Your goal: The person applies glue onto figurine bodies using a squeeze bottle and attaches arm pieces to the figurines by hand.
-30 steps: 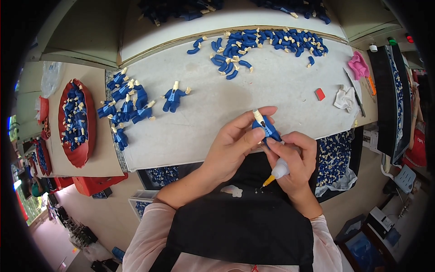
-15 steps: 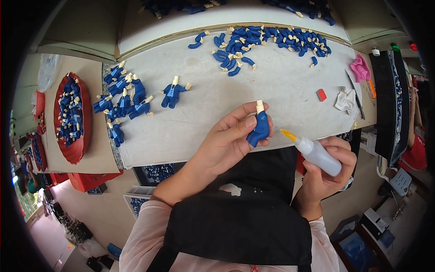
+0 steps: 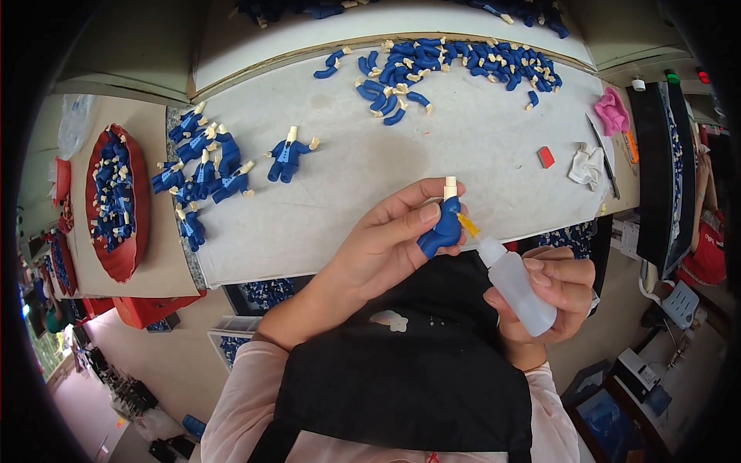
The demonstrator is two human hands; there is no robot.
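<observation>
My left hand (image 3: 390, 231) pinches a small blue doll figure (image 3: 444, 229) with a cream neck peg, held upright above the table's near edge. Closed around a translucent squeeze bottle (image 3: 521, 293) is my right hand (image 3: 559, 285). The bottle's yellow tip (image 3: 468, 225) points up and left at the figure's upper side, at or very near its surface. To the left on the table lies a blue figure (image 3: 288, 156) with one arm on, beside a cluster of similar figures (image 3: 204, 171). Loose blue arms with cream hands (image 3: 417, 62) are heaped along the far edge.
A red oval tray (image 3: 139, 224) of blue parts stands at the left. On the white table's (image 3: 324, 193) right side are a small red block (image 3: 546, 157), crumpled white cloth (image 3: 587, 166), pink cloth (image 3: 612, 112) and a thin dark tool (image 3: 603, 157). A co-worker's red sleeve (image 3: 702, 258) shows far right.
My right hand has turned the bottle and brought its yellow tip up and left to the figure. The figure has tilted and shifted slightly in my left hand. The view has shifted slightly.
</observation>
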